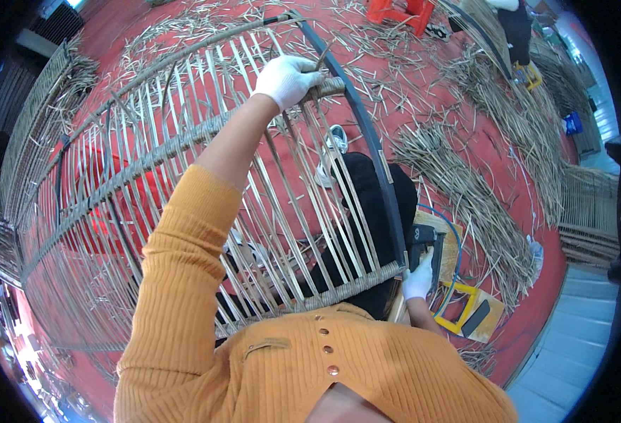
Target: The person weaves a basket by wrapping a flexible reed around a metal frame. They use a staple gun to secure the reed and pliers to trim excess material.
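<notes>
A large woven rack (141, 151) of thin cane strips lies over my lap, its crossbars wrapped in dull straw-coloured cord and its right side a dark metal bar (367, 127). My left hand (287, 81), in a white glove, is closed around the middle wrapped crossbar close to that metal bar. A short strip end pokes up by its thumb. At the rack's near right corner, my gloved right hand (418, 278) grips a black air-powered staple gun (429, 243). The gun's nose is beside the corner; whether it touches is hidden.
A blue air hose (457, 247) curves past the gun, next to a yellow frame (460, 321) on a wooden board. Bundles of dry stalks (465, 204) and loose scraps cover the red floor. A red stool (402, 13) stands at the far side; more woven panels (32, 134) lean at left.
</notes>
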